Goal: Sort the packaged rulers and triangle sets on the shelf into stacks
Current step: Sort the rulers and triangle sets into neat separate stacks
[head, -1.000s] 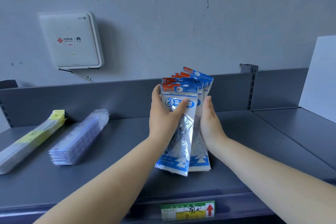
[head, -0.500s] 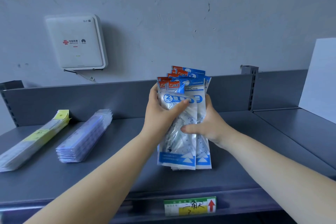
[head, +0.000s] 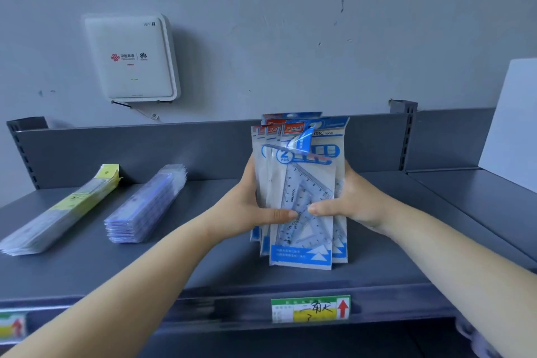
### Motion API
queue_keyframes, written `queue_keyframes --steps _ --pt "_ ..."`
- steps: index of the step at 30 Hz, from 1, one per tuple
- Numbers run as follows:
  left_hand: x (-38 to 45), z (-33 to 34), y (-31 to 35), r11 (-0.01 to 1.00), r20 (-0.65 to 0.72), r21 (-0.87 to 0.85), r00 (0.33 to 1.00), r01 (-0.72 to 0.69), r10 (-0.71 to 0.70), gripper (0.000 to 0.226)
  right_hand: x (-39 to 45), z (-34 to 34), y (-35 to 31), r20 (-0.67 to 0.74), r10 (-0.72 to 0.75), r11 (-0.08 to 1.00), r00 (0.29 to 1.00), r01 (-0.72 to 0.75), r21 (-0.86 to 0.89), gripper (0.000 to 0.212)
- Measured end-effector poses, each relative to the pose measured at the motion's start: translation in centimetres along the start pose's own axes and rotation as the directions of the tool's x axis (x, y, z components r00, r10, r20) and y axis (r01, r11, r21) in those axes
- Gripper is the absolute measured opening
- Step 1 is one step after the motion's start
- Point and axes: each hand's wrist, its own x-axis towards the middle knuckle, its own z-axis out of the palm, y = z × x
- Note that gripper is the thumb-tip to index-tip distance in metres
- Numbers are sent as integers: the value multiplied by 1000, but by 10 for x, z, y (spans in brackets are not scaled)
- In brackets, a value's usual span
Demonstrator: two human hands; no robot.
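1. The left hand (head: 247, 206) and right hand (head: 353, 202) grip a bundle of triangle-set packs (head: 302, 192) upright, thumbs across its front, over the shelf (head: 203, 264) middle.
2. 2 ruler stacks, the yellow-tagged ruler stack (head: 64, 206) and the clear-sleeved ruler stack (head: 148, 203), lie near the shelf's left end.

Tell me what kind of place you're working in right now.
Probably a stationery shop or its stockroom: grey metal retail shelving, a handwritten price label on its front edge, and packaged triangle sets beside ruler stacks.

Triangle-set packs (head: 302, 197): clear fronts, blue bands, red-orange logo tabs. Ruler stack (head: 146, 206): clear sleeves, bluish tint, possibly printing. Longer ruler stack (head: 61, 209): yellow labels. Shelf (head: 203, 264): dark grey. Price tag (head: 311, 309): green, yellow, red arrow.
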Motion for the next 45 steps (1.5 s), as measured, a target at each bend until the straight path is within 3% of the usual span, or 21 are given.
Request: queue_keyframes --steps 3,5,7,11,17,23,27,31,36,40,45 --pt "-8 10 -1 998 -51 -25 997 -53 52 106 -12 11 8 -158 -32 993 987 50 110 97" --pt "-13 18 -3 996 -84 -62 994 -71 65 109 -18 19 8 -218 -52 995 975 70 74 109" --pt "-17 27 -3 992 -104 -78 991 -97 88 108 -21 24 6 -202 -59 998 978 64 18 117" --pt "-26 45 -1 988 -77 -63 987 -143 138 100 -25 31 1 -139 -48 999 989 44 -29 112" --pt "-36 46 -2 991 -169 -51 979 -124 114 119 -43 34 -2 -131 5 999 991 -9 -32 121" --pt "-31 53 2 980 -162 21 967 -197 198 104 -42 43 -7 -155 6 995 988 -22 -102 89" --pt "-23 46 3 972 -188 -36 956 -234 223 96 -32 43 -10 -159 -4 1000 987 3 -5 96" --pt "1 30 7 965 -210 21 942 -263 262 99 -10 36 -12 -197 -49 999 979 52 9 95" --pt "28 17 -5 987 -273 6 949 -164 159 116 26 24 -4 -222 -13 999 975 21 35 100" --pt "26 20 -31 994 -230 3 968 -105 103 119 24 32 18 -180 36 997 983 -23 78 99" --pt "25 24 -32 988 -265 -31 954 -152 138 118 20 32 20 -192 22 997 981 -7 74 102"
